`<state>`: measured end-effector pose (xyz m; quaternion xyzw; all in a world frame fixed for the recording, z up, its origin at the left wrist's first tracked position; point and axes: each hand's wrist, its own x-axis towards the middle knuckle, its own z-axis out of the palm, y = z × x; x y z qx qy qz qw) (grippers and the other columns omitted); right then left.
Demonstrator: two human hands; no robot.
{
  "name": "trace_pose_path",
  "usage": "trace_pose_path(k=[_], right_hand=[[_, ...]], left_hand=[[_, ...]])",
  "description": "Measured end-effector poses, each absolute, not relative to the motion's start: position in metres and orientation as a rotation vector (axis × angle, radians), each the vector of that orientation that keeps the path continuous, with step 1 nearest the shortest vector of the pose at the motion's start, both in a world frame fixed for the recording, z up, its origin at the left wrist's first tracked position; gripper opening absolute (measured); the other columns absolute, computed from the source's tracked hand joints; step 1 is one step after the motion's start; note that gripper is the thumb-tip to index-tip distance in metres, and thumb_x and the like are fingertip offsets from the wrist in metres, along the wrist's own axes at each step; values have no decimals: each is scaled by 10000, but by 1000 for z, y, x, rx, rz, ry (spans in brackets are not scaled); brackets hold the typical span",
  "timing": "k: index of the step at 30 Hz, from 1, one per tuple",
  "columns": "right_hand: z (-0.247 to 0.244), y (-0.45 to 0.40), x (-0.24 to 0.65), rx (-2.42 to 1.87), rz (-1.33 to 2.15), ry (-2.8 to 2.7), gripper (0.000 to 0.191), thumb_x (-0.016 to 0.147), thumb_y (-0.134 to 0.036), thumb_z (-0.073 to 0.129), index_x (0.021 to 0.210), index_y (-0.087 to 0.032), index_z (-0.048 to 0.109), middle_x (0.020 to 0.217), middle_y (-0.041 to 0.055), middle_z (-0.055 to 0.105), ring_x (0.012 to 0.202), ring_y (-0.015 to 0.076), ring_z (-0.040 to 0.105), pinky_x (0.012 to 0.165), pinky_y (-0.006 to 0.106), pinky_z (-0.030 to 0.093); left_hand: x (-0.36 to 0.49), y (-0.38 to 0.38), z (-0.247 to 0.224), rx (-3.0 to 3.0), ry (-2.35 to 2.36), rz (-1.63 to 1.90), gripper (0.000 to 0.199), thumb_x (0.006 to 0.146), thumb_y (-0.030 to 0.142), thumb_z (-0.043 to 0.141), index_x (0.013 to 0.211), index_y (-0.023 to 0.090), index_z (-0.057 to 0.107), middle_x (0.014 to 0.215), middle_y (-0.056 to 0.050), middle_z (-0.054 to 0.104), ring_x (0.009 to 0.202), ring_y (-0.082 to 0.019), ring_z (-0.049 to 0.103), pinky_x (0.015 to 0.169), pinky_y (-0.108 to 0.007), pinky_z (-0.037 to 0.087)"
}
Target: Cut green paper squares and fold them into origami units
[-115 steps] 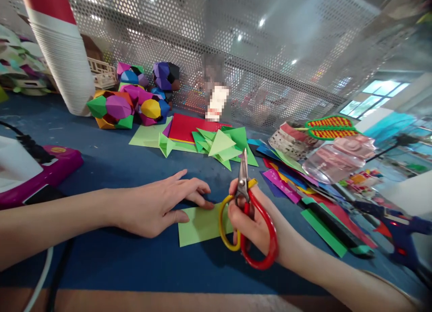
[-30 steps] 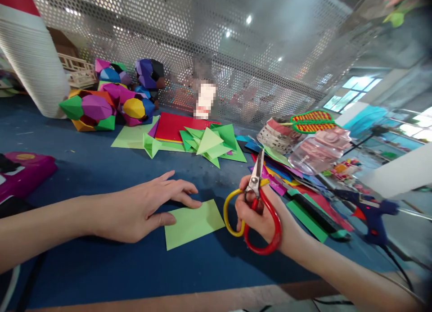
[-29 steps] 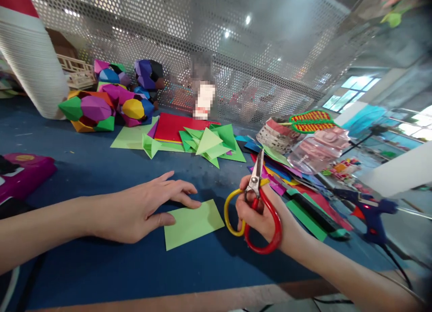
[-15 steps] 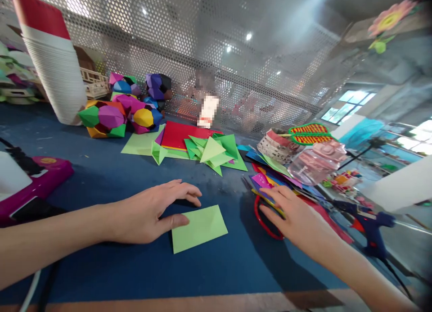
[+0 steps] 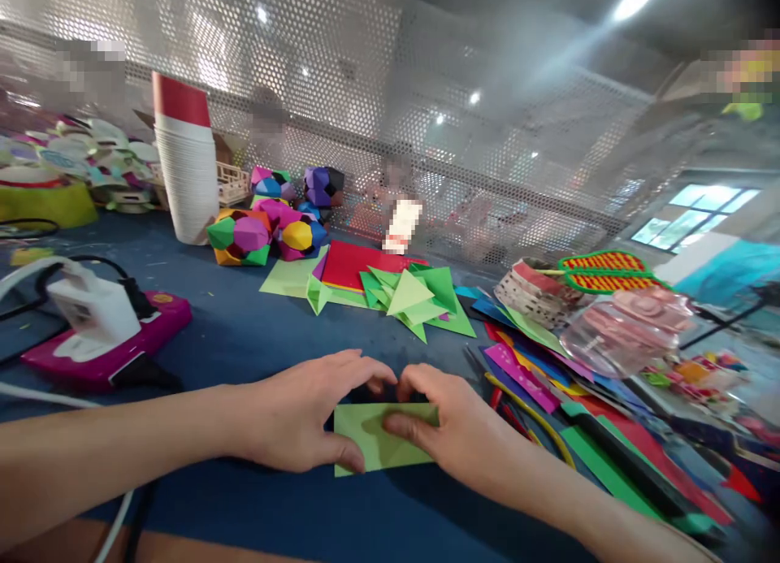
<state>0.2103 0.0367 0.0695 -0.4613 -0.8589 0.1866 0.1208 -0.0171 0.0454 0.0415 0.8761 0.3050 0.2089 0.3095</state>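
Observation:
A light green paper rectangle (image 5: 378, 445), seemingly folded, lies flat on the blue table in front of me. At its left end is my left hand (image 5: 310, 409), with the thumb over the paper's edge and the fingers arched apart behind it. From the right comes my right hand (image 5: 451, 417), its thumb above or on the paper and its fingers curved at the far edge, with a gap between thumb and fingers. The index fingertips of both hands nearly meet. My right hand covers the paper's right end.
Folded green paper pieces (image 5: 411, 295) and red paper (image 5: 359, 264) lie further back. To the right are scissors (image 5: 512, 413), coloured sheets (image 5: 524, 376), a cutter (image 5: 634, 461) and a pink bottle (image 5: 627, 327). Paper balls (image 5: 244, 236), stacked cups (image 5: 192, 173) and a power strip (image 5: 164, 319) stand left.
My right hand has moved left from beside the red-handled scissors to the green paper. My left hand stays at the paper's left end. The view has turned, so background things sit further right.

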Motion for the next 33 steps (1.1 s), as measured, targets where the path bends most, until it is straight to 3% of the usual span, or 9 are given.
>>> trace_pose_path(k=[3,5,8,11,15,18,23,29,33], right_hand=[[56,29,214,-1279,679,-2301,193,963,-345,601,840,-216,530,723,-49,569,650,123,520,598,248,389],[52,22,219,-1174,745,-2254,203,957,-412,598,903,-226,536,752,-49,569,651,119,499,595,239,398],[53,16,225,-1061,803,-2261,228,928,-417,636,1051,-250,543,886,-29,603,749,132,530,681,241,442],[57,15,229,-984,920,-2259,304,934,-495,606,1109,-256,535,960,-2,610,833,157,543,741,263,454],[57,16,227,-961,1130,-2079,434,1003,-618,371,1187,-238,470,951,23,591,790,155,502,701,281,445],[55,16,222,-1009,1199,-1999,422,982,-597,462,1181,-225,443,922,11,568,747,136,476,660,269,431],[52,16,216,-1069,1198,-2059,363,933,-406,637,1184,-238,436,874,-27,594,699,113,514,646,262,427],[52,19,215,-1076,1203,-2048,193,976,-339,566,1114,-231,487,828,-36,579,675,104,499,611,242,406],[54,19,215,-1061,1210,-2031,241,966,-346,578,1134,-218,462,804,-38,569,670,108,485,599,237,392]], left_hand=[[-16,45,38,2362,783,686,429,837,93,685,1216,235,543,1139,-23,636,1088,-216,601,962,-366,462],[-16,46,35,2413,734,823,265,888,45,559,1085,219,591,1002,-5,653,979,-184,609,970,-366,448],[-19,49,33,2416,727,987,207,888,18,506,909,205,593,837,19,626,852,-155,576,953,-349,439],[-21,51,35,2432,754,1039,216,879,8,484,858,201,578,830,9,610,849,-159,547,883,-323,447],[-21,51,37,2617,639,1013,274,902,-23,388,907,188,563,850,-11,610,861,-162,537,949,-369,423],[-21,49,38,2731,581,991,278,937,-10,358,942,177,564,881,-28,618,872,-160,549,986,-385,412],[-20,46,38,2875,516,953,304,929,-27,360,995,159,591,935,-55,654,936,-172,573,1035,-395,394],[-17,43,42,2947,478,953,328,913,-35,397,1108,138,595,1034,-75,677,1021,-189,587,1073,-391,378],[-17,41,44,3005,427,979,391,913,-35,429,1241,129,562,1146,-90,677,1122,-203,576,1111,-396,356]])
